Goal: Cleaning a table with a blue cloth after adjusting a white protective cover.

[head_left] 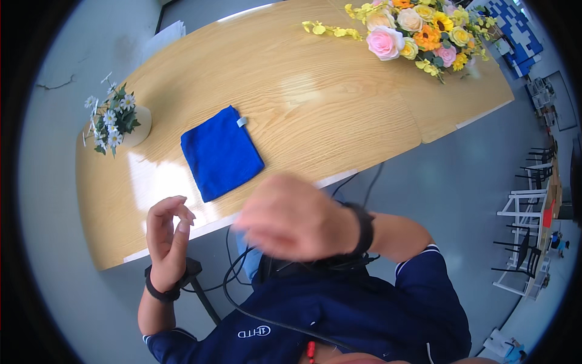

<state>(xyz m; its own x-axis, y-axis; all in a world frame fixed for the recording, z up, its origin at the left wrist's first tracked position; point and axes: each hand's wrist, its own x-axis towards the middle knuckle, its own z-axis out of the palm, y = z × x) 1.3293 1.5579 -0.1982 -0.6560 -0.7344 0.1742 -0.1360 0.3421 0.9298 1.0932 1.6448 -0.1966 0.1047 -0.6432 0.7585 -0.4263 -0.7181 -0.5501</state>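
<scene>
Table [321, 97]: pale, glossy wood grain with a rounded left end, underneath the cloth.
Daisies [112, 118]: white-petalled with leafy stems, in a smooth, pale round pot [142, 126], left of the cloth.
Left hand [167, 238]: fingers loosely bent, thumb apart, bare space between; before the cloth's left corner, not touching it.
Cloth [221, 155]: blue, soft-looking fabric folded to a rough square, with a small white tag [242, 121].
Right hand [294, 218]: blurred, fingers appear curled in; whether it grips anything cannot be told; just before the cloth's right side.
Bouquet [418, 36]: ruffled pink, orange and yellow blooms, far right beyond the cloth.
</scene>
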